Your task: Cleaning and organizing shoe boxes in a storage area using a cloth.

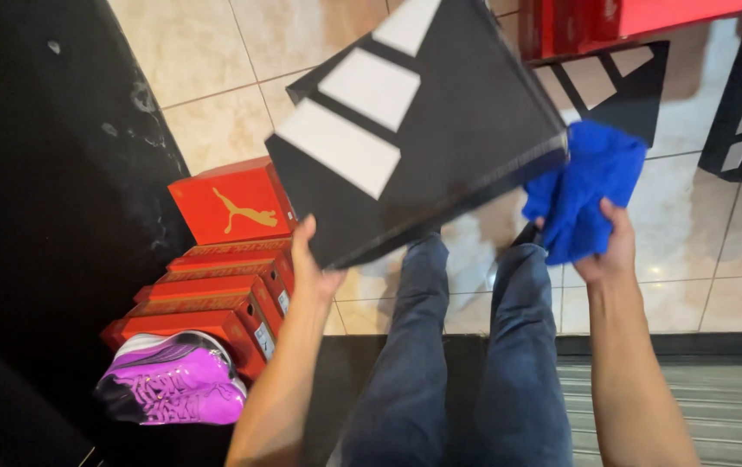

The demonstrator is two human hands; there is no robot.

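Denim-clad knees sit below the left hand [312,264] pinching the tilted black cardboard shoebox [427,130], while the right hand's [606,251] grip bunches a blue cloth [587,190] against its right edge.

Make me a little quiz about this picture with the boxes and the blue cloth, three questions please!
1. True or false: the right hand grips a blue cloth.
2. What does the left hand hold? A) a black shoebox B) a purple shoe C) a red box
3. What lies in front of the stack of red boxes, nearest the camera?

Key:
1. True; the cloth touches the black shoebox edge.
2. A.
3. A purple shoe.
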